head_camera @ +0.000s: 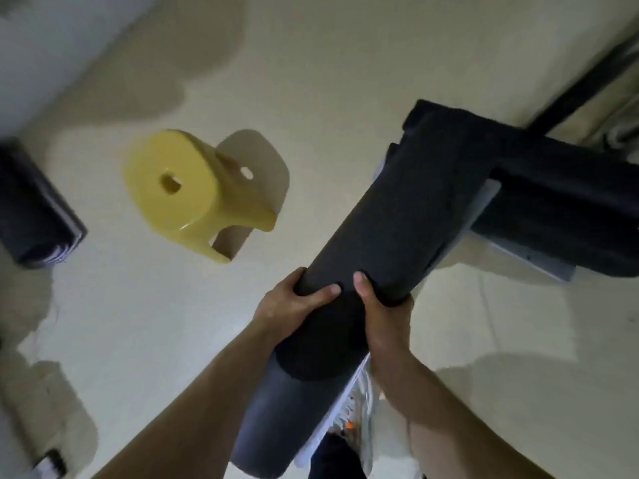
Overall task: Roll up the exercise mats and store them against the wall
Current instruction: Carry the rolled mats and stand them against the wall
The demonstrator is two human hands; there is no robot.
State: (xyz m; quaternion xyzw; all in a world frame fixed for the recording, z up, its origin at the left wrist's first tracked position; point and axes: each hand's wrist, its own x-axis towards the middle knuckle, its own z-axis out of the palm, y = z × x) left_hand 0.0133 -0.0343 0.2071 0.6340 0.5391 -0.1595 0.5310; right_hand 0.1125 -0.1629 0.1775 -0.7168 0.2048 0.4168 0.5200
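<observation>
A dark rolled exercise mat point(390, 219) runs from the bottom centre up toward the right, lifted off the floor. My left hand point(294, 302) grips it from the left side, thumb on top. My right hand point(383, 316) clasps it from the right, thumb over the roll. A second dark rolled mat point(560, 202) with a pale grey underside lies on the floor at the right, crossing behind the far end of the held one. Another dark roll point(31, 209) lies at the left edge.
A yellow plastic stool point(186, 188) stands on the cream floor left of centre. A pale wall point(52, 39) fills the upper left. A dark bar point(584, 77) runs diagonally at the upper right. My shoe point(359, 402) shows under the mat.
</observation>
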